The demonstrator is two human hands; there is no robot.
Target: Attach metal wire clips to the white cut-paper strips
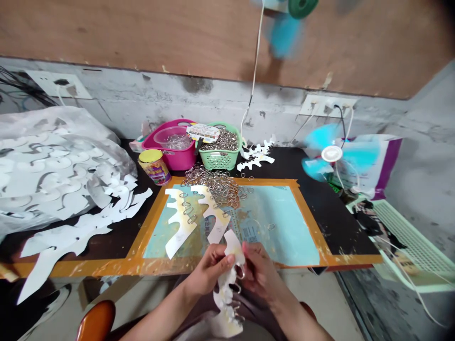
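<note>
My left hand point(215, 267) pinches a white, scallop-edged cut-out strip point(224, 296) between thumb and fingers, above my lap. Several metal rings hang along the strip's right edge. My right hand point(261, 270) is closed at that same edge, its fingertips against the strip beside a ring point(241, 272); part of its grip is hidden. On the mat just beyond lie two similar strips with yellowish stains, one on the left point(180, 220) and another point(213, 213) nearer the middle, both with rings along their edges. A pile of loose metal rings point(216, 182) spreads behind them.
A blue mat point(295, 227) with orange tape borders covers the table front. Behind stand a pink basket point(181, 160), a green basket point(218, 161) and a yellow-lidded jar point(155, 168). A plastic bag of white cut-outs point(53, 175) fills the left. At right, a blue-bladed fan point(332, 154) spins.
</note>
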